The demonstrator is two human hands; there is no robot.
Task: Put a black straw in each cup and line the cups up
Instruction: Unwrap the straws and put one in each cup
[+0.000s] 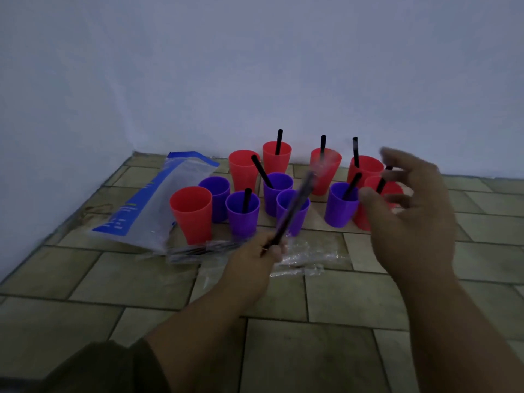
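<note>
Wrapped straw [295, 207]: blurred, still in clear sleeve, slanting up over the purple cups, lower end pinched in left hand.
Left hand [265, 252]: clenched round the straw's lower end, low above the floor.
Right hand [408, 202]: released, fingers spread, grasping nothing, raised before the right-side cups.
Cups: red and purple, clustered loosely near the wall, no tidy row.
With straws: back red cup [276, 157], front purple cup [243, 212], several others.
Without straws: front-left red cup [192, 212], purple cup behind it [217, 195].
Bag [150, 199]: clear and blue, lying left of cups.
Wrappers [303, 258]: crumpled on tiled floor [312, 350].
</note>
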